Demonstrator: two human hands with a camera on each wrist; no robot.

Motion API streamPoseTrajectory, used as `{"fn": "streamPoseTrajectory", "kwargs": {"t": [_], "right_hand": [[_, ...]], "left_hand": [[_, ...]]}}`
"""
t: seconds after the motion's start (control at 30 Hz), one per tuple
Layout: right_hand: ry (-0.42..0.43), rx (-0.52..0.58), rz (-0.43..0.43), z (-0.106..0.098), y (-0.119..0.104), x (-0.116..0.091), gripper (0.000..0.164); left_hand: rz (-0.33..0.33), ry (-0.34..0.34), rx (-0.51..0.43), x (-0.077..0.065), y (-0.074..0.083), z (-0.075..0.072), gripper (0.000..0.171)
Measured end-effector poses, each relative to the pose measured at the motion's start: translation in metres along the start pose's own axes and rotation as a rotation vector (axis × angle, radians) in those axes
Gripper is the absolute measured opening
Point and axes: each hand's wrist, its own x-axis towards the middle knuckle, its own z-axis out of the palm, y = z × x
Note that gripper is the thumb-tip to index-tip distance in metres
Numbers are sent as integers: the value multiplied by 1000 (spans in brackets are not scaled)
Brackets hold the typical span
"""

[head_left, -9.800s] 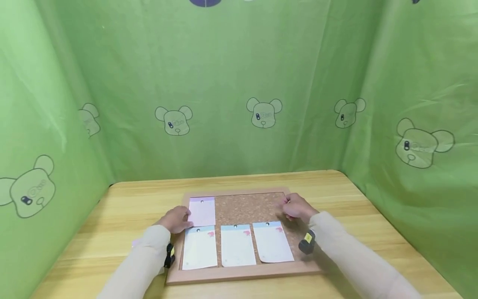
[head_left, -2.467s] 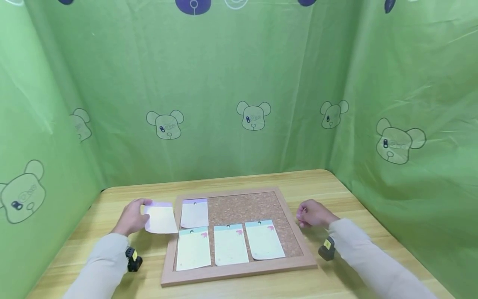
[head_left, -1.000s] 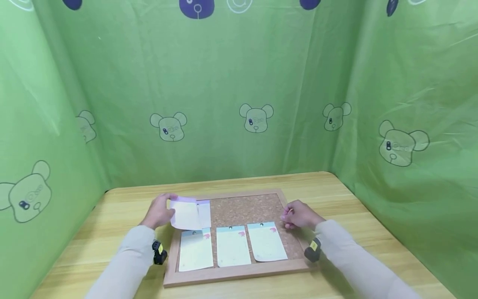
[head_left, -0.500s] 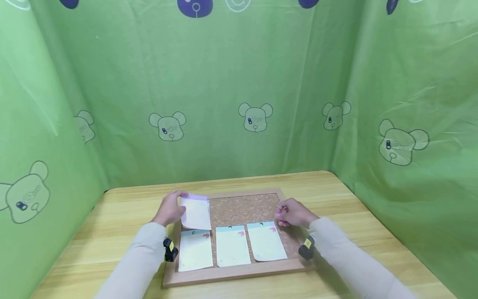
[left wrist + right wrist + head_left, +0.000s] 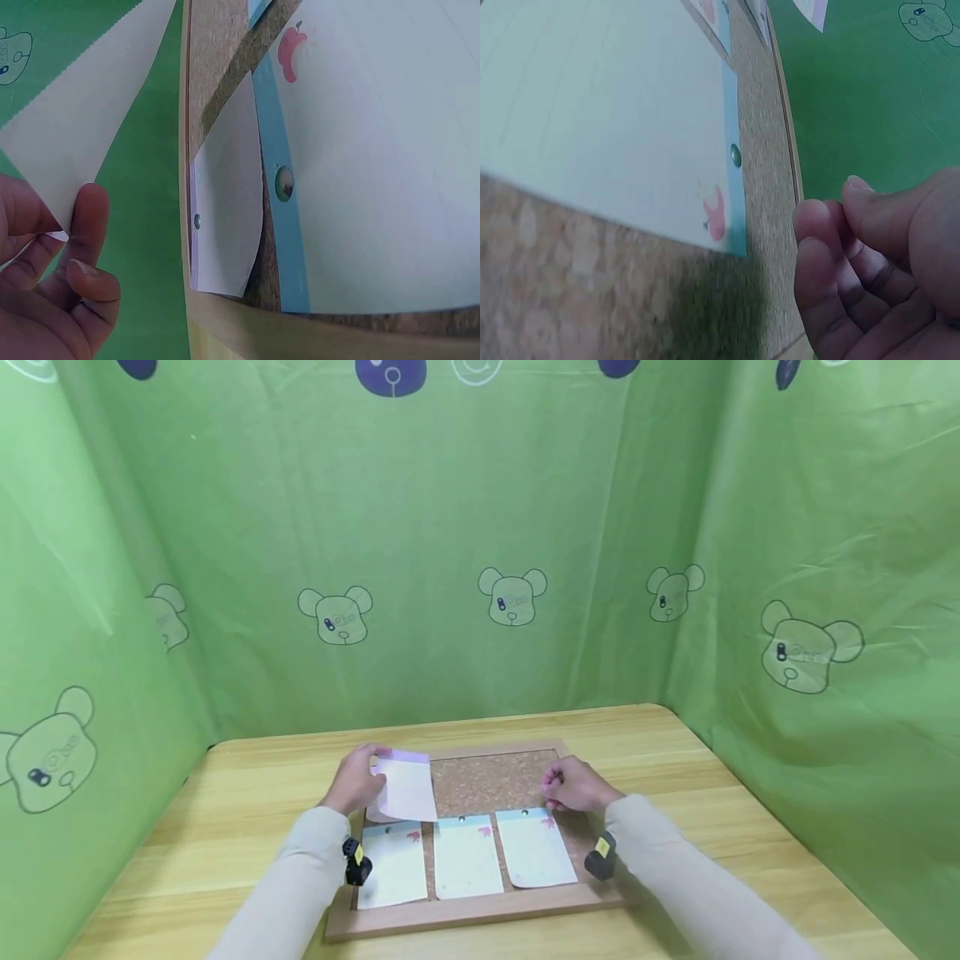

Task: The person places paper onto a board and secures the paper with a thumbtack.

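Note:
My left hand pinches the left edge of a purple-topped sheet of notepaper, held raised over the upper left of a corkboard. Beneath it, in the left wrist view, another purple-topped sheet is fastened with a round-headed pin. Three blue-topped sheets with red fruit prints, left, middle and right, are pinned along the lower part. Over the board's right side, my right hand has its thumb and curled fingers together at the tips; nothing shows between them in the right wrist view.
The corkboard's wooden frame lies on a light wood table. Green curtains with bear heads enclose the back and both sides. A dark wrist camera is strapped on the left sleeve, another camera on the right.
My left hand has brought the loose purple-topped sheet from the table left of the board to over it, moving right. My right hand has moved left, from beside the board to over it.

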Motion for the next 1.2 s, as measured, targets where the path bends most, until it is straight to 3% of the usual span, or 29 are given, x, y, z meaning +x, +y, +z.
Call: {"fn": "streamPoseTrajectory", "kwargs": {"t": [0.33,0.57,0.9,1.2], "right_hand": [[-8,21,10,11,-7,9,6],[-38,29,-67,14,-14,13,7],[-29,22,-30,19,-22,17,5],[-30,15,-39,24,-26,23,5]], "left_hand": [[18,12,-13,5,3,14,47],[32,-10,-25,8,7,23,46],[94,-25,1,15,12,36,45],[87,-52,-20,17,20,44,47]]}}
